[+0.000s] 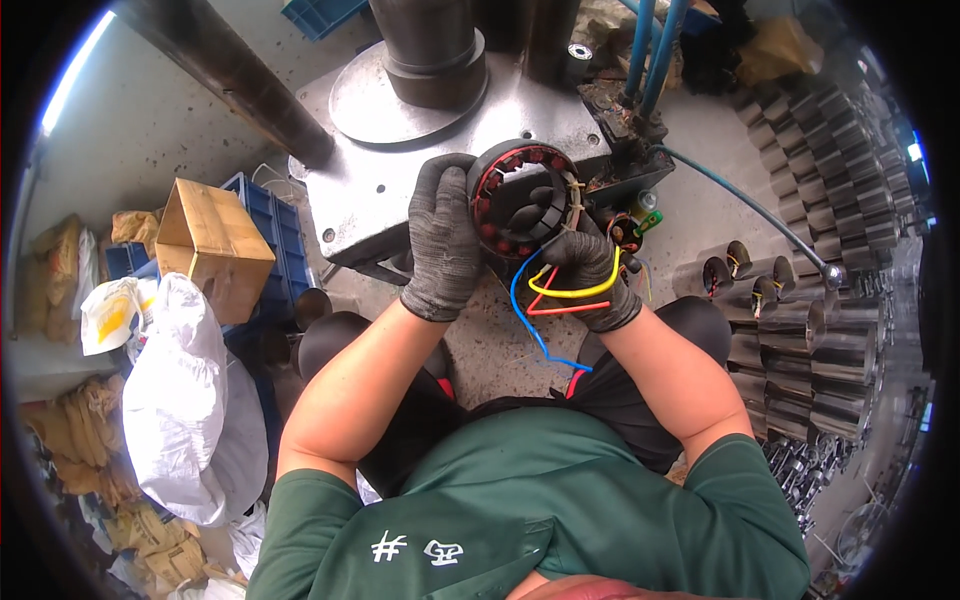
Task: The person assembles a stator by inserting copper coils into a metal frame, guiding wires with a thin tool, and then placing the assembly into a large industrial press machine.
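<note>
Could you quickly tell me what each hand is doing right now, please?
Left hand: closed on the rim of the round motor stator.
Right hand: closed on the stator's lower edge, coloured wires trailing beneath.

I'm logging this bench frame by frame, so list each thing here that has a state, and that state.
Left hand: gloved, gripping the stator's left rim.
Right hand: gloved, fingers inside the stator's bore.
Stator ring: held up in both hands, tilted.
Coloured wires: loose, hanging over the right hand.
Cardboard box: closed, tilted.
White sack: full, slumped.
Metal housings: stacked in rows.
</note>
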A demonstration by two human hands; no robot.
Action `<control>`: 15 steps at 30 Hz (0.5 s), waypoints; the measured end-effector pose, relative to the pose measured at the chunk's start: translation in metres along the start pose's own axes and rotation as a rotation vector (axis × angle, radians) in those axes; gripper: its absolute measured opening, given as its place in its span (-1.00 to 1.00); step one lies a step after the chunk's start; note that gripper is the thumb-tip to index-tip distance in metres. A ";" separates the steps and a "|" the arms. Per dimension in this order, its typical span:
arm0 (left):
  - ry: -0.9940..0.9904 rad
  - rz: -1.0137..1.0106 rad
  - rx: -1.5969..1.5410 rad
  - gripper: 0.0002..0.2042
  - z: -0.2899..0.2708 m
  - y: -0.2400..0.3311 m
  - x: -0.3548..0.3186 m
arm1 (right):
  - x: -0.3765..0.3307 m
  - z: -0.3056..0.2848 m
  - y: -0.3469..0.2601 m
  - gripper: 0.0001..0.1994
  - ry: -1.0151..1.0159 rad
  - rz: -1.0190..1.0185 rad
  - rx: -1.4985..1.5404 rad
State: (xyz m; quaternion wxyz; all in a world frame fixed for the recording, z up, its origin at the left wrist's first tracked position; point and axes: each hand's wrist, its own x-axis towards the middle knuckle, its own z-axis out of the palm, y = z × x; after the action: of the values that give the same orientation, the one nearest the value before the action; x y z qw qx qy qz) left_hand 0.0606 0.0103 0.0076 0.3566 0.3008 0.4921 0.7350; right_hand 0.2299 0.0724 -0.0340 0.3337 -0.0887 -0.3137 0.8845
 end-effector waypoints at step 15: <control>-0.023 -0.166 -0.262 -0.70 -0.007 -0.004 -0.003 | -0.004 0.033 -0.020 -0.40 0.101 -0.026 -0.121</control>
State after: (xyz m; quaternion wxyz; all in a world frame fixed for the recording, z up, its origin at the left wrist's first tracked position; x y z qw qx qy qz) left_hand 0.0572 0.0053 0.0015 0.4580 0.2182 0.4111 0.7574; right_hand 0.2310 0.0650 0.0042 0.3544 -0.1494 -0.3502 0.8540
